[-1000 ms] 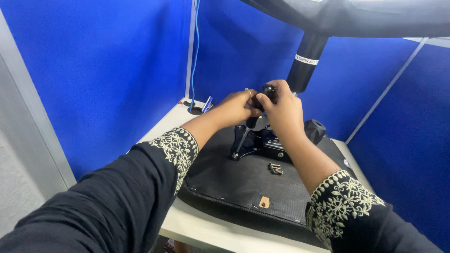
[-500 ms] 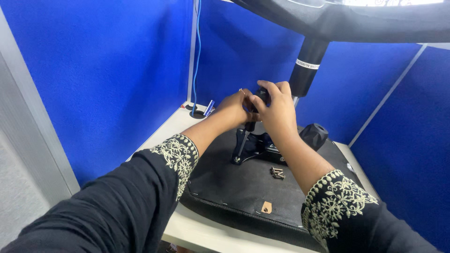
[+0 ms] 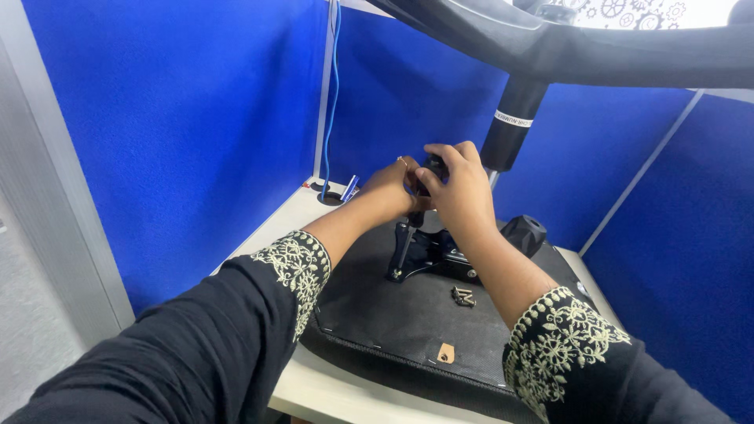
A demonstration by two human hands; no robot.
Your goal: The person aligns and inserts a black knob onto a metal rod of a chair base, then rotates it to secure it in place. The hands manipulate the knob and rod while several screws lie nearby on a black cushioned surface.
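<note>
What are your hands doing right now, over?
Both hands, left and right, closed on black handle above chair mechanism. Seat base flat on desk. Nothing blocking.

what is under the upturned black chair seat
The chair seat lies on a white desk, whose edge shows at the near left side. The desk surface beneath the seat is covered and cannot be seen.

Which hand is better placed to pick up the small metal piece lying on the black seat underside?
Probably the right hand: the small metal piece lies directly below its forearm, while the left hand is farther away.
</note>
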